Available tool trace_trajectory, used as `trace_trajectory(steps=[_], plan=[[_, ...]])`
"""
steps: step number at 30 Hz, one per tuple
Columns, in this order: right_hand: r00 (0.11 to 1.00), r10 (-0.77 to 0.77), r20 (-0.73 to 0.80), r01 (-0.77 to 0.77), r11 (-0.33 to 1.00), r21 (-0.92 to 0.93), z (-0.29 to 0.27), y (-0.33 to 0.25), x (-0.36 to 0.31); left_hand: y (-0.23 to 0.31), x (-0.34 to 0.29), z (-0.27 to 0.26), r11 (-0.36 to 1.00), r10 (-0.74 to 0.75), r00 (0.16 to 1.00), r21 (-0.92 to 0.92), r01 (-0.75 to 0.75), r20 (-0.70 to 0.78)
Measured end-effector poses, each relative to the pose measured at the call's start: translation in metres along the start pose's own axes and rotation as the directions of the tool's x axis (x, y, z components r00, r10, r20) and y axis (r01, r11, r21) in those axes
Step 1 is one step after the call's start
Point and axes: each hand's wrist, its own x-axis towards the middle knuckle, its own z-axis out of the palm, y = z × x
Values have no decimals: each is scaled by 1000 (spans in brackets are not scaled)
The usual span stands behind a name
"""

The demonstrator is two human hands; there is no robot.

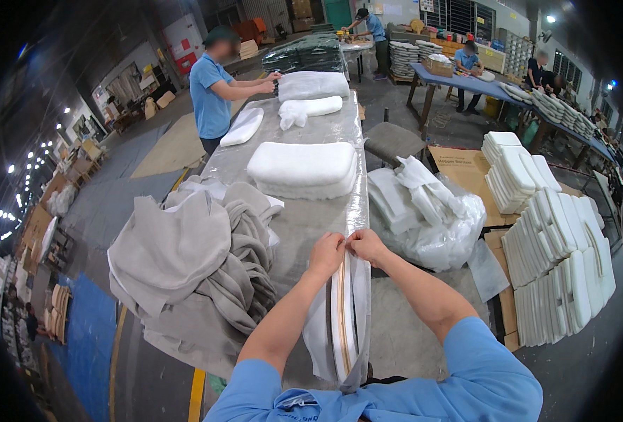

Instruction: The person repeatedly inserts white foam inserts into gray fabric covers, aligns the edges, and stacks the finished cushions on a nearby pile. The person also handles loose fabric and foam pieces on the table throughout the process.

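Note:
A long pale cushion cover [357, 309] lies lengthwise along the right edge of the table, its near end by my body. A brown and gold strip that looks like a zipper [341, 316] runs down its length. At the far end of the cover, my left hand [327, 253] pinches the fabric with closed fingers. Close beside it, my right hand [368, 246] is also closed in a pinch there. The fingertips nearly touch, and any small part between them is hidden. White foam cushions [302, 169] are stacked on the table beyond my hands.
Grey fabric covers [185, 253] are heaped at the table's left. On the right are a plastic bag of white padding [424, 211] and tall stacks of white cushions [557, 260]. A co-worker [216, 88] handles white padding [313, 86] at the table's far left.

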Motion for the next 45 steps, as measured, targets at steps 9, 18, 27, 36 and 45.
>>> trace_trajectory(steps=[9, 18, 27, 36, 45], plan=[[982, 82, 170, 11, 874, -485, 12, -25, -34, -36, -7, -5, 865, -248, 962, -422, 271, 112], [910, -157, 384, 412, 458, -788, 26, -27, -45, -37, -23, 12, 515, -334, 925, -786, 342, 183], [834, -110, 541, 544, 327, -773, 23, -48, -62, -48, -38, 22, 365, -315, 938, -895, 258, 142], [798, -204, 568, 602, 334, -726, 21, -28, -72, -44, -60, 32, 390, -295, 954, -905, 169, 51], [932, -205, 300, 212, 977, 10, 26, 1, 38, -54, -43, 17, 640, -270, 962, -752, 157, -29]])
